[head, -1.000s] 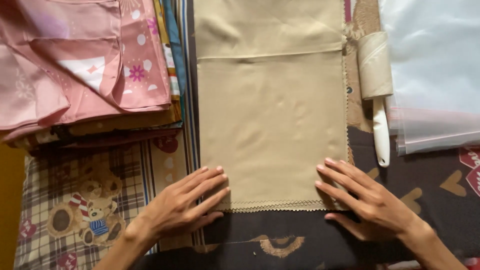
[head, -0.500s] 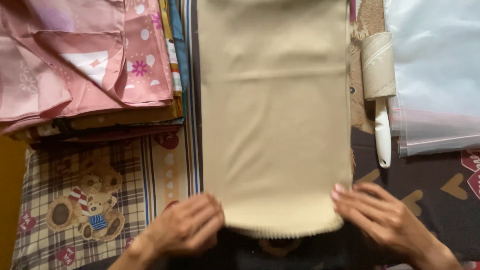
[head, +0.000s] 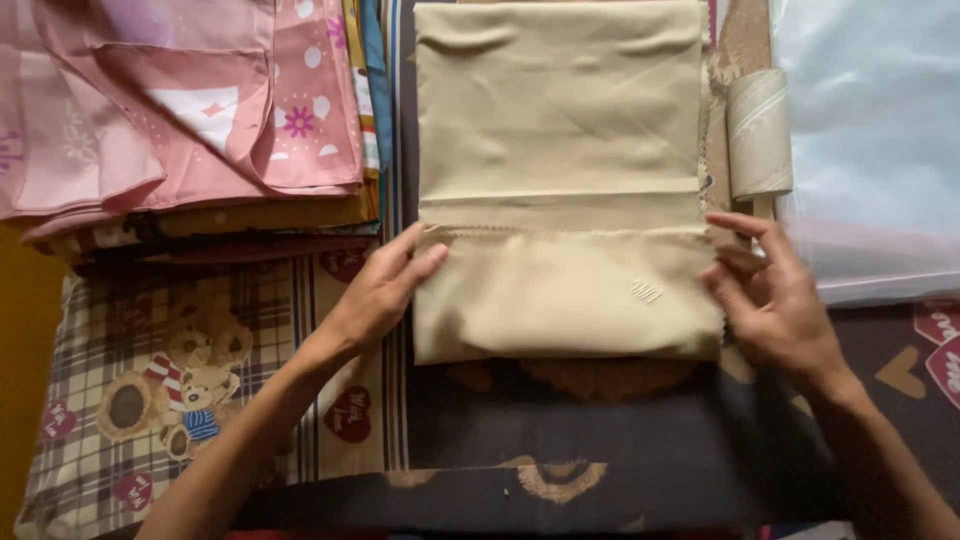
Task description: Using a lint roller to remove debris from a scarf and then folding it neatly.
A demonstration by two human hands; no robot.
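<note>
1. The beige cloth (head: 565,190) is lying flat on the patterned sheet (head: 200,370), its lower edge folded up.
2. The left hand (head: 385,290) and right hand (head: 770,295) are resting open-fingered against the fold's side edges, clasping nothing.
3. The fabric is looking soft, light and limp; corners are offering the best hold.

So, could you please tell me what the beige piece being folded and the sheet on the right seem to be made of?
Beige piece: apparently smooth woven fabric, matte, with soft creases and a pinked edge. Sheet on the right: likely thin clear plastic, translucent and faintly glossy.

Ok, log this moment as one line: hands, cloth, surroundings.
left hand: on left edge of beige cloth | right hand: on right edge | cloth: bottom folded up | beside: pink fabric stack, roll
</note>
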